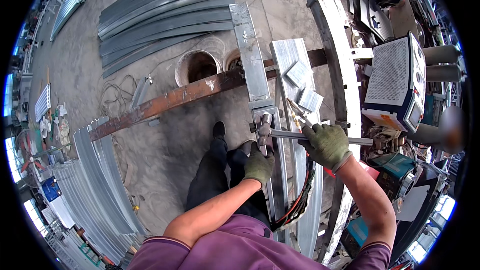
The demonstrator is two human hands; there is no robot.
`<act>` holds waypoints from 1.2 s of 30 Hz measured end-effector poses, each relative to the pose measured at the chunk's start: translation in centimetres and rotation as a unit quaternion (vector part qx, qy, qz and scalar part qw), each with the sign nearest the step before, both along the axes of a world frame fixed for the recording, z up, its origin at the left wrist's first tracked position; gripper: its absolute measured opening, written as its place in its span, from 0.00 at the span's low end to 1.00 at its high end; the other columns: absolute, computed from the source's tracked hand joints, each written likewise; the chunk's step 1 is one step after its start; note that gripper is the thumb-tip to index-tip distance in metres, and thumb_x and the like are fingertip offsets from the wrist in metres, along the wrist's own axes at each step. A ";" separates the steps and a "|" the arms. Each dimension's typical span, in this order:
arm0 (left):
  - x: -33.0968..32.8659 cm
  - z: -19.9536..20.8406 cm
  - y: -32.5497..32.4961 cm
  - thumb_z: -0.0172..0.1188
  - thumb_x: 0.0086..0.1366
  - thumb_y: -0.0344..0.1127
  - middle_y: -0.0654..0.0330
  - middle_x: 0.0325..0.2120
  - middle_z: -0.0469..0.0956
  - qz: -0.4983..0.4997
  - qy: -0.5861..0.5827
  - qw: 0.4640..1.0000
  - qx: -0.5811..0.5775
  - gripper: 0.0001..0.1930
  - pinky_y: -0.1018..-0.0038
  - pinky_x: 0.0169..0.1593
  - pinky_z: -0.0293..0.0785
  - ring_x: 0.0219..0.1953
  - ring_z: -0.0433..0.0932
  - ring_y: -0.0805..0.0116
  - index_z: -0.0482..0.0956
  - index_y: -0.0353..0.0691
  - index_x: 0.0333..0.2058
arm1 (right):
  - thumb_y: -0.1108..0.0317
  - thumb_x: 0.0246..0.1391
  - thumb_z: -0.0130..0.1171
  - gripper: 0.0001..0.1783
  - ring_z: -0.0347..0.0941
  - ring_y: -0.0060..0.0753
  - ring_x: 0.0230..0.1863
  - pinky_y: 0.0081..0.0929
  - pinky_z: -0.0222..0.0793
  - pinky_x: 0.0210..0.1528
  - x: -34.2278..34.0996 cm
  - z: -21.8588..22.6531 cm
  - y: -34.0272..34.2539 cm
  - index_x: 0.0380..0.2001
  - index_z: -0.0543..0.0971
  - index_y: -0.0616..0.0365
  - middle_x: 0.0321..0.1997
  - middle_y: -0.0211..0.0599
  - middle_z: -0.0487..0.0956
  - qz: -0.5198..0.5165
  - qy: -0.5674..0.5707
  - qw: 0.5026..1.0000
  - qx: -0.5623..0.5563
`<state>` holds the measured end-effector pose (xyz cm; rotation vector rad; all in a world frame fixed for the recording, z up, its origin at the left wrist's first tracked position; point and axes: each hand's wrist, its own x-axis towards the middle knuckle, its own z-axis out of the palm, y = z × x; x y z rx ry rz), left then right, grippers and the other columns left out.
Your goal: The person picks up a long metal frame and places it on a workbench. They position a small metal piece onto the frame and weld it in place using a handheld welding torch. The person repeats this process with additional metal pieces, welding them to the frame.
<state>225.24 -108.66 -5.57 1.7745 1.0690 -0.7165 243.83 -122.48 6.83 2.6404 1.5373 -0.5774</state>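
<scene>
Hammer [264, 131], steel head up, gripped by the left hand [259, 164] in a green work glove, fingers wrapped tight around the lower handle; the head sits just above a grey steel channel [276, 160] that runs away from the person. Right hand [327, 145], also gloved, is closed around a thin grey metal bar [320, 137] lying crosswise over the long steel pieces, with a brass-tipped torch [296, 111] showing just beyond the knuckles; I cannot tell whether that hand holds the torch as well. Red and black hoses [300, 197] trail down between the channels toward the person. Judgement on handling: the hammer looks head-heavy and rigid, best held low on the handle for swing, nearer the head for light taps; the glove should keep it from slipping. The bar looks stiff and light enough for one hand, though smooth metal may slide on the channel unless pressed down. Long pieces rest across a rusty beam [170, 101], which serves as the support. Small square steel plates [299, 74] lie loose on the wider strip ahead. A white perforated machine box [395, 77] stands to the right; stacked grey sheet profiles [165, 10] lie on the concrete floor [150, 140] beyond.
</scene>
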 end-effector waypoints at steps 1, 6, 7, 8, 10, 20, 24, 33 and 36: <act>-0.4 -0.3 -0.4 0.58 0.73 0.53 0.33 0.46 0.84 0.010 -0.011 1.000 0.004 0.41 0.47 0.54 0.80 0.48 0.85 0.34 0.55 0.31 0.72 | 0.50 0.60 0.68 0.19 0.83 0.49 0.31 0.48 0.75 0.33 -0.2 -0.1 -0.2 0.47 0.83 0.50 0.31 0.39 0.82 -0.010 0.007 1.000 0.005; -1.6 2.3 -2.8 0.67 0.65 0.64 0.28 0.52 0.80 0.021 -0.081 0.995 0.046 0.57 0.48 0.56 0.79 0.51 0.83 0.31 0.48 0.29 0.74 | 0.51 0.61 0.68 0.16 0.83 0.49 0.30 0.49 0.75 0.30 -2.5 -0.2 -1.6 0.41 0.81 0.50 0.29 0.38 0.81 -0.071 0.020 0.995 0.073; -1.5 2.8 -3.3 0.70 0.62 0.68 0.26 0.53 0.79 0.019 -0.085 0.995 0.053 0.61 0.48 0.57 0.78 0.52 0.83 0.30 0.47 0.28 0.74 | 0.51 0.61 0.68 0.16 0.83 0.48 0.30 0.49 0.75 0.30 -3.2 0.3 -2.0 0.42 0.82 0.49 0.29 0.38 0.81 -0.106 0.026 0.990 0.088; -0.5 4.0 -3.0 0.70 0.59 0.71 0.26 0.54 0.78 0.000 -0.033 0.999 0.037 0.65 0.50 0.57 0.79 0.52 0.83 0.33 0.46 0.26 0.74 | 0.52 0.60 0.69 0.16 0.83 0.48 0.30 0.49 0.74 0.30 -4.0 0.9 -2.4 0.42 0.82 0.49 0.29 0.38 0.81 -0.140 0.033 0.984 0.106; -0.5 4.0 -3.2 0.70 0.52 0.79 0.25 0.56 0.77 -0.004 -0.051 0.995 0.080 0.74 0.53 0.58 0.79 0.55 0.83 0.37 0.46 0.19 0.73 | 0.55 0.59 0.72 0.16 0.82 0.48 0.30 0.48 0.75 0.31 -5.6 1.1 -3.2 0.45 0.84 0.49 0.29 0.38 0.82 -0.212 0.044 0.967 0.131; 0.2 4.5 -3.7 0.71 0.53 0.78 0.24 0.68 0.65 -0.040 0.038 0.996 0.072 0.74 0.58 0.71 0.68 0.70 0.69 0.36 0.47 0.14 0.72 | 0.61 0.63 0.68 0.16 0.83 0.55 0.40 0.49 0.77 0.42 -18.3 -5.6 -17.9 0.49 0.86 0.57 0.40 0.47 0.85 -0.574 -0.087 0.805 0.121; -0.3 2.9 -4.2 0.76 0.52 0.71 0.29 0.59 0.75 -0.015 0.024 0.993 0.117 0.63 0.53 0.64 0.74 0.61 0.78 0.35 0.57 0.22 0.66 | 0.57 0.64 0.65 0.17 0.82 0.56 0.39 0.52 0.76 0.43 -21.0 -7.8 -20.8 0.51 0.85 0.51 0.39 0.46 0.85 -0.608 -0.054 0.792 0.030; -0.1 3.2 -4.3 0.76 0.52 0.72 0.26 0.65 0.69 -0.020 0.044 0.992 0.112 0.72 0.58 0.69 0.71 0.67 0.74 0.36 0.49 0.14 0.71 | 0.60 0.57 0.70 0.19 0.82 0.57 0.48 0.51 0.78 0.49 -24.2 -16.2 -22.8 0.52 0.85 0.49 0.48 0.47 0.85 -0.568 -0.030 0.822 0.035; 0.4 4.0 -3.9 0.76 0.52 0.72 0.27 0.60 0.74 -0.018 0.041 0.994 0.095 0.68 0.56 0.67 0.73 0.63 0.77 0.36 0.54 0.15 0.68 | 0.63 0.53 0.71 0.22 0.79 0.58 0.56 0.52 0.74 0.59 -23.8 -17.8 -23.4 0.52 0.85 0.49 0.53 0.49 0.84 -0.593 -0.001 0.805 0.010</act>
